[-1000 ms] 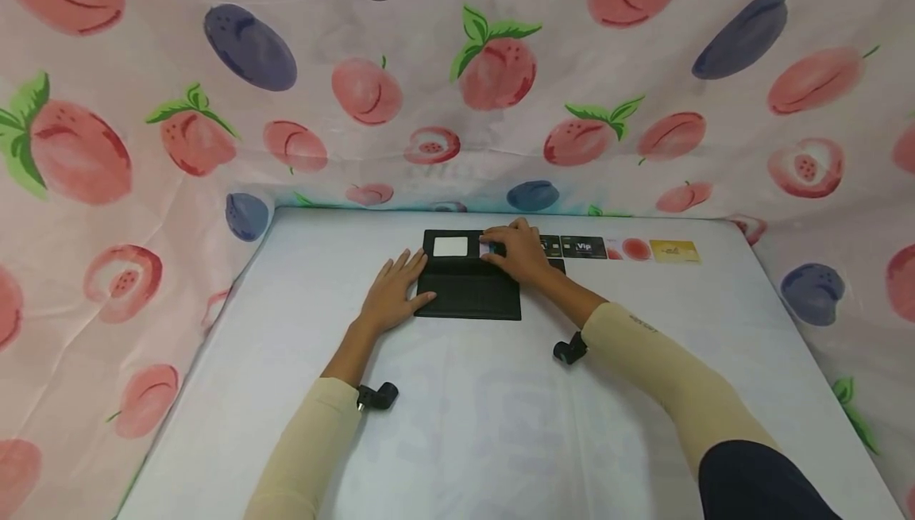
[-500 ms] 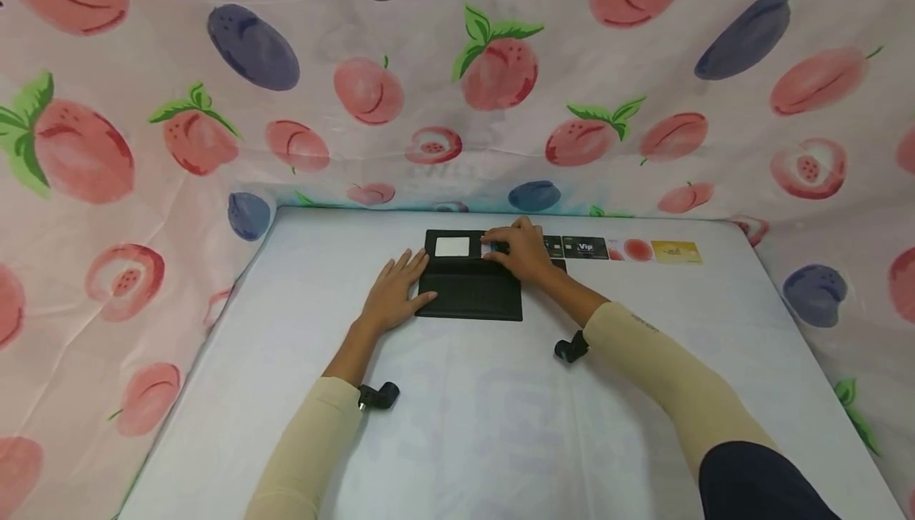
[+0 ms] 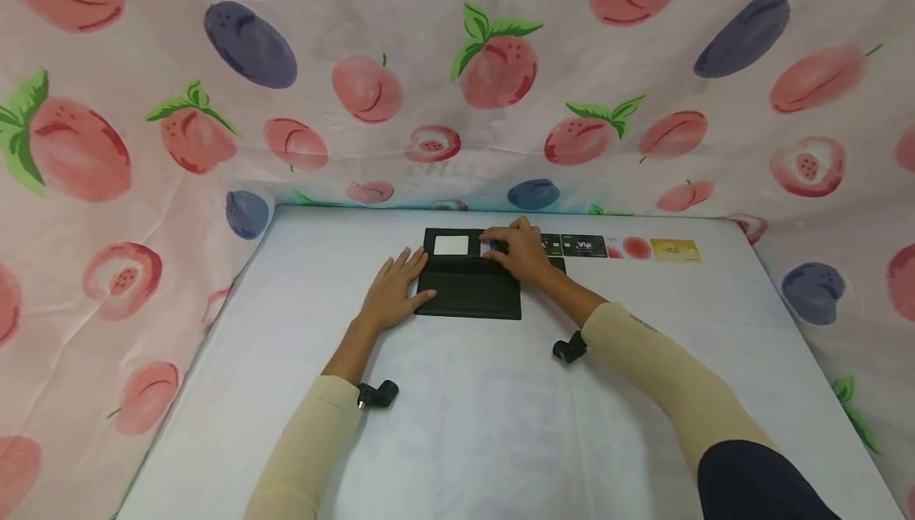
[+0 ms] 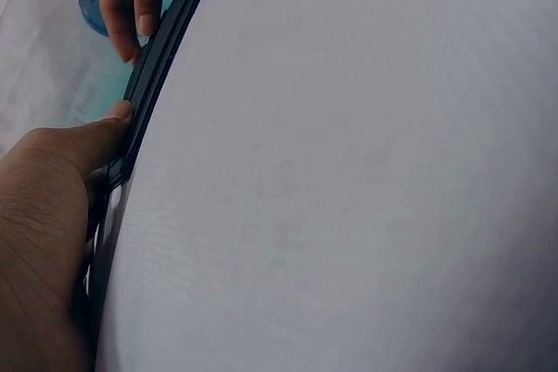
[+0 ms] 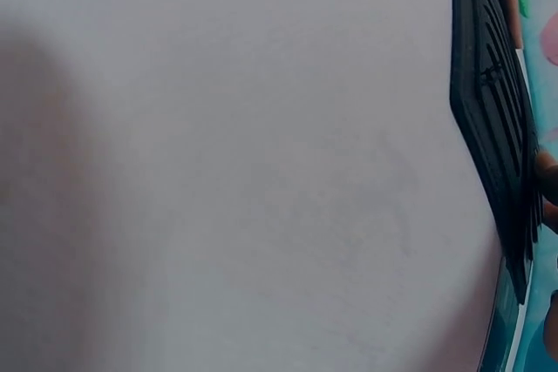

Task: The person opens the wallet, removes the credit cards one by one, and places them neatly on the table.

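An open black wallet (image 3: 468, 299) lies flat at the far side of the white table, card slots showing on its lower part and a white window (image 3: 451, 245) at its upper left. My left hand (image 3: 391, 290) rests along its left edge with straight fingers, the thumb reaching onto the lower flap. Over the wallet's upper right, my right hand (image 3: 525, 254) pinches a small card (image 3: 485, 248) between thumb and fingers. Only a pale, bluish strip of that card shows; the hand covers the rest. In the right wrist view the wallet (image 5: 488, 102) appears edge-on, with fingertips beside it.
Right of the wallet runs a row of cards: a partly covered black card (image 3: 550, 245), a black "Vip" card (image 3: 583, 246), a card with a red circle (image 3: 636, 248) and a gold card (image 3: 675, 251). A fruit-patterned cloth (image 3: 429, 91) hangs behind the table.
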`<state>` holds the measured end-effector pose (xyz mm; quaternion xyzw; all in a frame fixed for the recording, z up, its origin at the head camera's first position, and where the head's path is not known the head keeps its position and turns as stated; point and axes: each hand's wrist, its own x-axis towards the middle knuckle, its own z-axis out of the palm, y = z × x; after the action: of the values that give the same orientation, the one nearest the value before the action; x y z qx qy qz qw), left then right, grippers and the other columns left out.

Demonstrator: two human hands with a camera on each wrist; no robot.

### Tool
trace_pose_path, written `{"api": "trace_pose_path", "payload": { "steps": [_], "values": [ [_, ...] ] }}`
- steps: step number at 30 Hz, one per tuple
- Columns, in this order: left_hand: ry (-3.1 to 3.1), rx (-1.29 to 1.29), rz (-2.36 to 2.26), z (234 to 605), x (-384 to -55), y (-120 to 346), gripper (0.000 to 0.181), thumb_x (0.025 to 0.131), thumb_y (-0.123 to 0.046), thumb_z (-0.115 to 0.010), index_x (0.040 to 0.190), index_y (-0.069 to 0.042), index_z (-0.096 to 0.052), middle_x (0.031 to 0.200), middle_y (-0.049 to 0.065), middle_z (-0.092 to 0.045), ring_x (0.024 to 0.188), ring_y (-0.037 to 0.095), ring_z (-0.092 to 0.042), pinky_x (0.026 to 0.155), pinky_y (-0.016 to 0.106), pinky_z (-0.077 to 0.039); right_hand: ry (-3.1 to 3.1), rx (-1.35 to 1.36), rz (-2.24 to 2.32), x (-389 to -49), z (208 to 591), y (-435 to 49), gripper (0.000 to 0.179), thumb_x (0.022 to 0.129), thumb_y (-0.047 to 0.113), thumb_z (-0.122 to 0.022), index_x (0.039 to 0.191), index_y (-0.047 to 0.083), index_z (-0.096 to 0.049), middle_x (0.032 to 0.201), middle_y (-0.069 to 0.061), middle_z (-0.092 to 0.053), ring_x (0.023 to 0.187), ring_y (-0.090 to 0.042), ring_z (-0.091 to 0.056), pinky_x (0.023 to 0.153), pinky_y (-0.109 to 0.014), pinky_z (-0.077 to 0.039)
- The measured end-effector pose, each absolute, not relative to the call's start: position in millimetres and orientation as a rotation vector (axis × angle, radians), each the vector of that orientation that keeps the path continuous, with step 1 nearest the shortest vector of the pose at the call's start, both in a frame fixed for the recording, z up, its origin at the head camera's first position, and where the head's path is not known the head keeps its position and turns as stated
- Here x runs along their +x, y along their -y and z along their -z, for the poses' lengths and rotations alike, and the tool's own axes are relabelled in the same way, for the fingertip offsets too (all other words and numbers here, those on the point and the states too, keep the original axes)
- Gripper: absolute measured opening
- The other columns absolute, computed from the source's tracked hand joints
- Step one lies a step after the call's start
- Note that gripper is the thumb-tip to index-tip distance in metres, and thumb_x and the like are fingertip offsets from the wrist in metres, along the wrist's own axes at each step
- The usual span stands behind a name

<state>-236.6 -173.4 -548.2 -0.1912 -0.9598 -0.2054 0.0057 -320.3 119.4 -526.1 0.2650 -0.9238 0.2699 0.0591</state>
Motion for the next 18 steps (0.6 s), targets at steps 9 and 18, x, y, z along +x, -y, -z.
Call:
{"api": "trace_pose_path", "payload": {
  "steps": [9,18],
  "values": [
    [3.006,-0.601,0.633,549.0,-237.7,173.2,0.085,0.101,-0.050,-0.064,0.164,-0.004,-0.032,0.172,0.011,-0.025,0.160,0.031,-0.014,0.129,0.047,-0.006,2.781,0.795,-0.865,-322.3,526.2,-118.5,0.039,0.093,0.026,-0.082,0.131,0.016,-0.076,0.106,-0.010,-0.066,0.092,-0.028,-0.043,0.086,-0.052,-0.033],
    [3.038,-0.584,0.605,546.5,-237.2,174.2,0.083,0.102,-0.051,-0.063,0.164,-0.005,-0.032,0.172,0.010,-0.025,0.160,0.030,-0.015,0.129,0.046,-0.007,2.792,0.813,-0.813,-322.2,524.3,-119.3,0.036,0.094,0.028,-0.082,0.128,0.018,-0.078,0.104,-0.007,-0.068,0.092,-0.028,-0.043,0.090,-0.053,-0.033]
  ]
}}
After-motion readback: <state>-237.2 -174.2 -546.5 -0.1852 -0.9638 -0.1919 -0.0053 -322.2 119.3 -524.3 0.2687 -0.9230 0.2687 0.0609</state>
